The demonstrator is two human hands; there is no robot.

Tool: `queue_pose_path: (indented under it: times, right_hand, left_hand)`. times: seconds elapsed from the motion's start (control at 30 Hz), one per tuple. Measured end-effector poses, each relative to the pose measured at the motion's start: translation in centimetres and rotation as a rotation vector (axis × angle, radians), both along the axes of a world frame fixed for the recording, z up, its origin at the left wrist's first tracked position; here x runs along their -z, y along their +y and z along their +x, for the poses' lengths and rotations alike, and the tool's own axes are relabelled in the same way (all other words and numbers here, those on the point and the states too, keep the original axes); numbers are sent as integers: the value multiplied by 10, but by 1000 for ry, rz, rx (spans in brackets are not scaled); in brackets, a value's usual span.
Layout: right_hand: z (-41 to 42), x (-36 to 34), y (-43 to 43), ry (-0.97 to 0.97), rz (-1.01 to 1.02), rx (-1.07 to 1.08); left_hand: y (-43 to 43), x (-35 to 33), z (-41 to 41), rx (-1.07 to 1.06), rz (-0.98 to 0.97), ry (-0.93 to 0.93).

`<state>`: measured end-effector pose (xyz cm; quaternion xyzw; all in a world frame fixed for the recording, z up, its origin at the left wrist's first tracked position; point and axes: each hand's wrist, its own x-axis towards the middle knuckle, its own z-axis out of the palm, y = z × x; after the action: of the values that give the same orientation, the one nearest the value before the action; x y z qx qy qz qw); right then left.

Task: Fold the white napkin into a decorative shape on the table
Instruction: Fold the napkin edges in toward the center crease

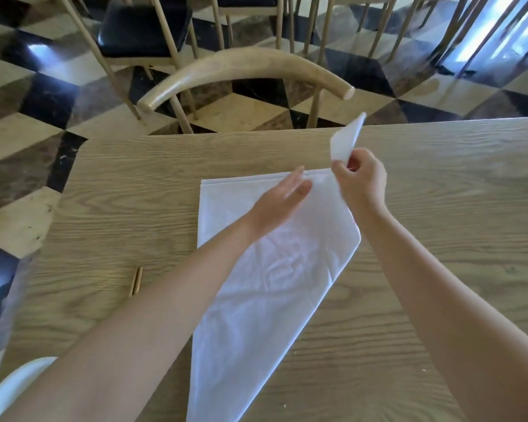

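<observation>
Now, step in hand: you are lifting the far right corner of the white napkin [275, 278] and, by my reading, bringing it over to make the next fold.
Right hand: your right hand [361, 181] is pinching that raised corner between thumb and fingers, so it is closed on the cloth and holding the tip clear of the table [439, 208].
Left hand: your left hand [279, 204] is lying flat and spread on the napkin, fingers extended towards the far edge, gripping nothing, just beside your right hand.
Where the napkin is lying: it is resting under both forearms, running from its far edge at your left fingertips back towards your body, with only the pinched corner standing up above your right hand.
Doing it well: you are likely best served by keeping the left palm pressing near the intended crease while the right is guiding the tip across, since the cloth is looking wrinkled beneath your left wrist and could be dragging.
Aligning: you are probably wanting the edges matched before flattening, or the shape may come out lopsided.
Count: one napkin, two hands, one pair of chopsticks [135, 280] lying left of your left forearm, one curved chair back [244, 68] beyond your hands, with further chairs behind it that are too blurred for counting.
</observation>
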<state>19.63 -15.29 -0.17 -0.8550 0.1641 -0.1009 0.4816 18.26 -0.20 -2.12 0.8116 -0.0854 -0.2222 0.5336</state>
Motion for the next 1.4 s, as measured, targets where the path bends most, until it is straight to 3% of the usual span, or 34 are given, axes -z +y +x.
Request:
queue_pose_path:
  times: [0.07, 0.13, 0.27, 0.43, 0.6, 0.9, 1.2, 1.23, 1.3, 1.33, 1.4]
  right_hand:
    - [-3, -4, 34, -96, -111, -159]
    - [-6, 2, 65, -133, -214, -285]
    - [-15, 22, 101, -94, -342, -497]
    - [-51, 42, 94, -56, -570, -639]
    - [-95, 47, 55, -94, -632, -543]
    - [-139, 56, 7, -30, -492, -360]
    - [-157, 61, -10, -108, -477, -378]
    - [-158, 60, -10, -121, -499, -397]
    - [-160, 58, -9, -133, -547, -438]
    - [-163, 58, -7, -134, -568, -460]
    - [-171, 59, -5, -132, -585, -488]
  left_hand:
    - [15, -26, 7, -176, -383, 183]
    - [33, -38, 14, -358, -546, 243]
    - [61, -29, 21, -663, -340, 339]
    - [89, -6, 28, -805, -74, 221]
    - [100, 5, 25, -818, -101, 152]
    - [110, 22, 23, -831, 104, -12]
    - [103, 29, 16, -800, 237, -102]
    - [103, 26, 14, -821, 288, -141]
    - [93, 17, 4, -806, 452, -406]
    - [81, 11, -5, -720, 501, -573]
    - [46, 8, -25, -348, 452, -747]
